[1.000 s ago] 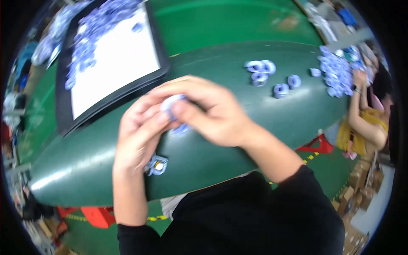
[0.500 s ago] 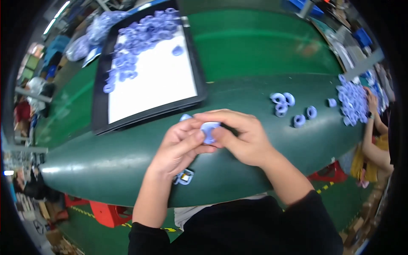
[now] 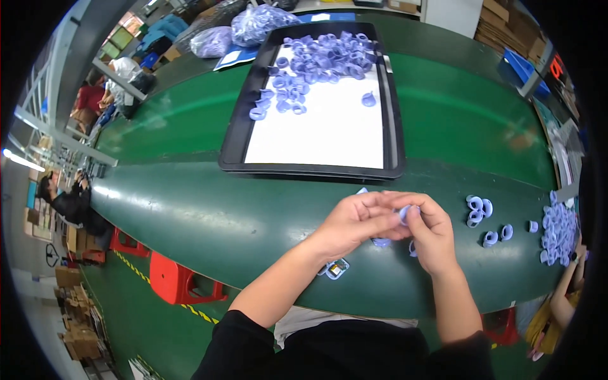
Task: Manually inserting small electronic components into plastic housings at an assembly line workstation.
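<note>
Between the fingertips of both hands is a small lavender-blue plastic piece, mostly hidden by the fingers. My left hand pinches it from the left, and my right hand closes on it with thumb and fingers from the right. Beneath the hands, two more lavender pieces, one partly covered and one ring-shaped, rest on the green table. A bit of light blue shows behind my left fingers. Near my left forearm lies a small blue-edged square part with a dark and yellow inside.
Ahead stands a black tray with a white bottom and many lavender ring-shaped pieces. Several loose rings lie to the right, before a large pile near a co-worker's arm. Red stools stand at the table's near edge.
My view has swung left, so the tray and rings appear farther right. Both hands still hold the piece, which is turned and more covered by the fingers.
</note>
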Demonstrator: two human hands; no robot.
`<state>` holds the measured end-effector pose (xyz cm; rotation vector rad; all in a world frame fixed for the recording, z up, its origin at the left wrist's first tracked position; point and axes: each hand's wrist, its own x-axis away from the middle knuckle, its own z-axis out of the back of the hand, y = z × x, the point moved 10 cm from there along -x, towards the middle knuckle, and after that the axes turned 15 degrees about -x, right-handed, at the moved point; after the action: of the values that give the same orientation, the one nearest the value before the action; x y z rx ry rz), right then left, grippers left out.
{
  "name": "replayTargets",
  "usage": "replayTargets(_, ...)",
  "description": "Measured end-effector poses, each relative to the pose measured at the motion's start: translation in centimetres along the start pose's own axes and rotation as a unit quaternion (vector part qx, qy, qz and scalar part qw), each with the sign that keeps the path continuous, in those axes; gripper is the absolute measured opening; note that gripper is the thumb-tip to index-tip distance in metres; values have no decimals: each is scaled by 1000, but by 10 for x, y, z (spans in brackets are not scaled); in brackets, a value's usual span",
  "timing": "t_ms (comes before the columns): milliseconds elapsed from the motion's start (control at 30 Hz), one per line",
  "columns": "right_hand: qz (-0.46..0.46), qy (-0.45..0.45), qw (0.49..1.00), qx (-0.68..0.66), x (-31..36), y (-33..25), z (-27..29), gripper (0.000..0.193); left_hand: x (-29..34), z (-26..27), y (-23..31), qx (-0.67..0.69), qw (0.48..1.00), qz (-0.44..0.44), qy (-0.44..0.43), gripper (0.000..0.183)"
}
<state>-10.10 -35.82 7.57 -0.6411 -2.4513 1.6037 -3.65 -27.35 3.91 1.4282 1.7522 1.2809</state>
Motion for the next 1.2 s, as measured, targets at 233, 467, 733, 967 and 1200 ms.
replayTargets(233,21,-36,999,15,1,4,6,19,-1,0,1,-100,995,-16,-13,27)
replayTargets(467,-7,8,1000,-11,1,3,-2,24,1,0,-5,12,1000,14,-17,36)
replayTargets(733,88,-11,972,218,3,-21,7,27,4,-22,-7,-26,992,58,-108,37)
replayTargets(967,87,-31,969,230,1,-23,0,20,5,-15,-11,-56,991,65,-103,42)
replayTargets(1200,91,-67,974,198,5,-32,-1,46,3,-3,-6,-77,994,46,-62,33)
